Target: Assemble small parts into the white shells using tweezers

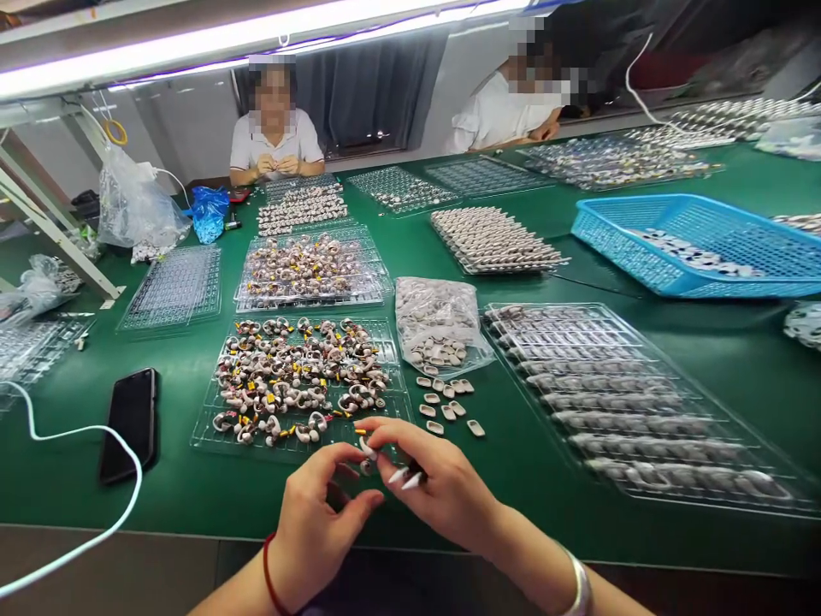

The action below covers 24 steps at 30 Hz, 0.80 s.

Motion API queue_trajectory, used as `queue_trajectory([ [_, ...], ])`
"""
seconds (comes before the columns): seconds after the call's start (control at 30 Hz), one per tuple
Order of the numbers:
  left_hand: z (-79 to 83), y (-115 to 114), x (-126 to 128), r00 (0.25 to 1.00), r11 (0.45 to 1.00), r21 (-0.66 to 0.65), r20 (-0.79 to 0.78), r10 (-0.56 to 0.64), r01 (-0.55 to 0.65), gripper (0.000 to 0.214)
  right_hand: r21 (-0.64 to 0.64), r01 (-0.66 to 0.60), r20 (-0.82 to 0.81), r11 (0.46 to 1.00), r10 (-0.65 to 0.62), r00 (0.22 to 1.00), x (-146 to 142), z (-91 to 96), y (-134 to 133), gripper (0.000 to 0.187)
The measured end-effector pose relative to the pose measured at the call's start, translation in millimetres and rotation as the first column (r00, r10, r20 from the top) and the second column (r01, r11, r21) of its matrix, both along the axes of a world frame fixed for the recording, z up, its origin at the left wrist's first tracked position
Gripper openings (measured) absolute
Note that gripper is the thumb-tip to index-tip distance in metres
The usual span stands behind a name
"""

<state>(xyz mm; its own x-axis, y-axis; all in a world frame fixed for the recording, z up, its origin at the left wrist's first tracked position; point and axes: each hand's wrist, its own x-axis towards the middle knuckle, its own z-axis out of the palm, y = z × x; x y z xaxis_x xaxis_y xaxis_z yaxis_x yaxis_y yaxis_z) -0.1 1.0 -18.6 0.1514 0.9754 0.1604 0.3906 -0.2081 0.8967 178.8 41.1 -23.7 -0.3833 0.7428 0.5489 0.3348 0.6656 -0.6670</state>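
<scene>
Over the table's front edge, my right hand (442, 479) pinches a small white curved earphone piece (367, 447) with a rounded end. Two pale pointed tips with a dark part, like tweezers (409, 481), stick out under its fingers. My left hand (324, 496) is curved beside the piece, thumb and fingers apart; its fingertips are close to the rounded end, and I cannot tell whether they touch. Just beyond is a clear tray (205, 428) of similar earphone pieces with yellow tabs. To its right, loose pale oval shells (449, 411) lie by a plastic bag of shells (440, 316).
A tray of grey parts (616, 385) lies at right, below a blue basket (641, 231). A black phone (130, 423) and white cable (83, 560) are at left. More trays stand behind; two people sit across the green table (513, 522).
</scene>
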Motion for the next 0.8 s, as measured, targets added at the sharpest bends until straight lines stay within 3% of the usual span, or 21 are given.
queue_trajectory([
  [0.2, 4.0, -0.3, 2.0, 0.991, 0.999, -0.027, 0.134, 0.020, -0.017, 0.010, -0.165, 0.107, -0.102, 0.980, -0.125, 0.987, -8.8, 0.6, -15.3, 0.011],
  [0.37, 12.2, -1.1, -4.2, 0.987, 0.999, 0.042, 0.160, -0.027, 0.021, 0.013, -0.340, -0.066, -0.150, 0.938, 0.016, 0.989, 5.4, 10.7, -17.2, 0.027],
  [0.47, 14.6, -1.6, -6.3, 0.981, 0.996, 0.077, 0.183, -0.059, 0.046, 0.016, -0.344, -0.198, -0.166, 0.918, 0.148, 0.975, 12.0, 16.2, -14.7, 0.027],
  [0.57, 14.3, -3.5, -7.3, 0.981, 0.997, 0.068, 0.191, -0.034, 0.022, 0.015, -0.340, -0.262, -0.197, 0.903, 0.204, 0.959, 11.1, 17.5, -14.1, 0.019],
  [0.8, 11.9, -3.7, -9.0, 0.975, 0.995, 0.103, 0.220, -0.017, -0.006, 0.012, -0.321, -0.139, -0.323, 0.937, 0.030, 0.946, -3.5, 7.1, -28.3, 0.006],
])
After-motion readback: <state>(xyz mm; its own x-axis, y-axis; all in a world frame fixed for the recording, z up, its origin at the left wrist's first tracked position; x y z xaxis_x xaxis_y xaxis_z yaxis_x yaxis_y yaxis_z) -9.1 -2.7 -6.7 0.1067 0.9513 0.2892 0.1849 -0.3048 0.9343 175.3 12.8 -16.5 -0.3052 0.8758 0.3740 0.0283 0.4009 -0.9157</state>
